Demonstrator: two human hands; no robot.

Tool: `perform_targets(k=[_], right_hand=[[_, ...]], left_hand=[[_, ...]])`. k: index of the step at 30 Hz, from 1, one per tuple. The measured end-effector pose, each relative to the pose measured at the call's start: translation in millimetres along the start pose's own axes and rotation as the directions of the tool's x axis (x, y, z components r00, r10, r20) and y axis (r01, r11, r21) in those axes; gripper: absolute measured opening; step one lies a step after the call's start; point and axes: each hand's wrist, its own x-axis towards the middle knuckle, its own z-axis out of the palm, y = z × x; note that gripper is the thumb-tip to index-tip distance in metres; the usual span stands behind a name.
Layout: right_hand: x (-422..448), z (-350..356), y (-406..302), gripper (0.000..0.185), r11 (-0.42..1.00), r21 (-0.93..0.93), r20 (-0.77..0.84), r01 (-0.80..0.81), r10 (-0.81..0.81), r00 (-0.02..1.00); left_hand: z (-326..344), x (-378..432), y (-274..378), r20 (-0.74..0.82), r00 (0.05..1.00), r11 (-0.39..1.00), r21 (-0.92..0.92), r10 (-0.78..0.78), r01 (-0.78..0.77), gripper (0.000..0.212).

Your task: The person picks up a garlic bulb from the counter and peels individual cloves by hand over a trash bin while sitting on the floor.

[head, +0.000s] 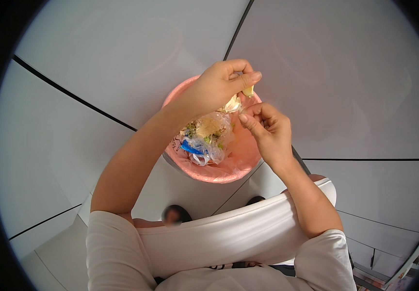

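Observation:
A pale peeled garlic clove (248,91) is pinched between the thumb and fingers of my left hand (227,78), over the far rim of a waste bin. Just below and to the right, my right hand (267,125) has its thumb and index finger drawn together on a thin, translucent scrap of garlic skin (242,110), blurred at the edge. Whitish papery garlic skins (233,104) show between the two hands, partly hidden by my left wrist. Beneath both hands stands the round bin with a pink plastic liner (244,152) folded over its rim.
Inside the bin lie crumpled clear plastic (215,154), a blue wrapper piece (192,147) and greenish food scraps (207,139). Grey glossy cabinet panels (340,72) rise behind and beside the bin. My feet (176,215) rest on the tiled floor (158,189) close by.

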Motion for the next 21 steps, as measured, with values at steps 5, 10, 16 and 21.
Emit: perform_targets(k=[5, 10, 16, 21], right_hand=[[2.4, 1.3, -13.7, 0.019, 0.993, -0.029, 0.072, -0.114, 0.116, 0.991], [4.8, -6.3, -14.3, 0.016, 0.995, -0.043, 0.067, -0.087, 0.090, 0.994], [5.7, -4.7, -12.0, 0.010, 0.998, 0.023, -0.104, 0.056, -0.053, 0.993], [4.6, -4.0, -10.9, 0.011, 0.981, -0.145, -0.140, 0.131, -0.151, 0.979]], left_hand=[[-8.3, -2.7, -6.9, 0.083, 0.994, 0.994, -0.078, 0.077, -0.070, 0.028], [-10.6, -8.7, -5.1, 0.098, 0.995, 0.990, -0.136, -0.014, 0.027, 0.027], [-7.8, -6.5, -6.1, 0.066, 0.996, 0.995, -0.075, -0.056, 0.061, 0.020], [2.9, -7.3, 0.3, -0.016, 0.999, 0.989, 0.143, -0.032, 0.034, 0.019]])
